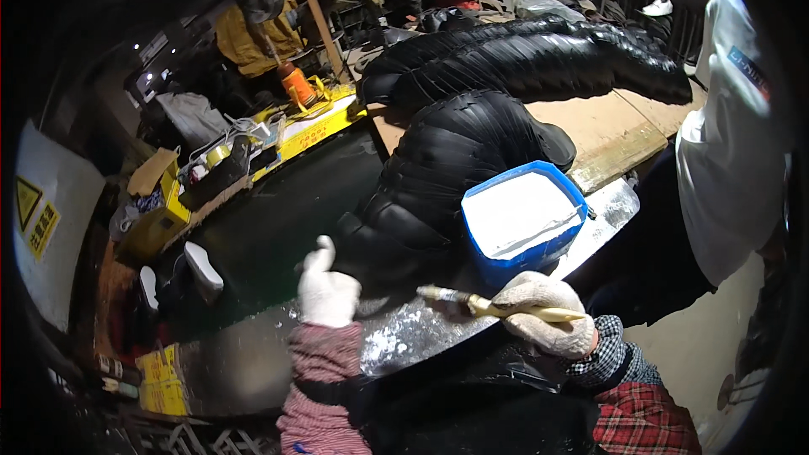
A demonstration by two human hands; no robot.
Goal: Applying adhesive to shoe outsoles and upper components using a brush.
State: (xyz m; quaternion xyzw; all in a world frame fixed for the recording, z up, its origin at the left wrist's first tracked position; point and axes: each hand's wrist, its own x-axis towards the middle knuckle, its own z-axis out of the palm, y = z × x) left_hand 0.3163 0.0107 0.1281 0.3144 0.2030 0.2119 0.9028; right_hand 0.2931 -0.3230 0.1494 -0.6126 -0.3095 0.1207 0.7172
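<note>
Red plaid sleeve nearest; gloved right hand clamped round brush, bristles over worktop's near edge. Gloved left hand near same edge, thumb raised; cannot tell whether gripping. Blue tub, white inside, toward right edge, beside overlapping black pieces.

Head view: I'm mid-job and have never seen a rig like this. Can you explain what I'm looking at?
There is no machine: the left hand and right hand are a person's own, in pale gloves. The picture comes from a wide fisheye camera worn on that person's head, looking down, so straight edges bend near the rim. The right hand holds a brush, bristles toward the left. The left hand is near a curved row of overlapping black pieces; whether it grips anything is unclear. A blue container of white material stands just beyond the right hand. Farther back, a second black row lies on a brown board.
</note>
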